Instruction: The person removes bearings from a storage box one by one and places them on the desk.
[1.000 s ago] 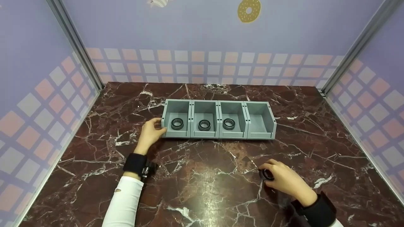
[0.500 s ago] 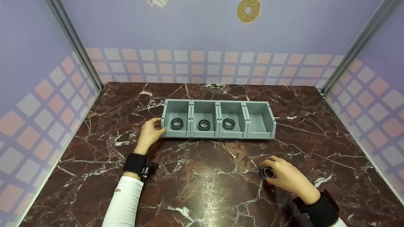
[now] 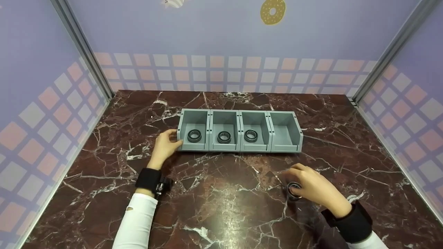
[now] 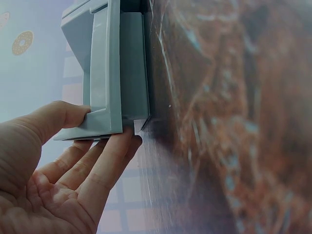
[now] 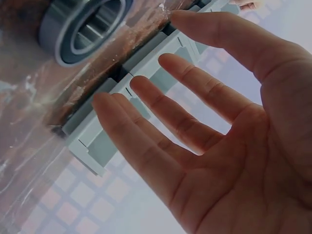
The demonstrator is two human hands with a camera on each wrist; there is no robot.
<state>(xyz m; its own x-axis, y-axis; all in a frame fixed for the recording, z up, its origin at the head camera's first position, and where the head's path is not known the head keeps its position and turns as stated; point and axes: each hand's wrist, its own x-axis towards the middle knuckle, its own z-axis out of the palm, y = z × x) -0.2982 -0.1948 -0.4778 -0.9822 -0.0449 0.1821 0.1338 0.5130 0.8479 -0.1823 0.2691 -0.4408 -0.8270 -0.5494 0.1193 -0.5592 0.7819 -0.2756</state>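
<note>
The counter is dark red-brown marble with white veins, and a bright glare lies on its near part. Behind it rises a lilac back wall, with rows of pink and whitish squares along its foot. Higher up are a yellow-brown donut and, cut by the top edge, a white print. The left wall and right wall carry similar squares. A grey left post and right post line the corners.
</note>
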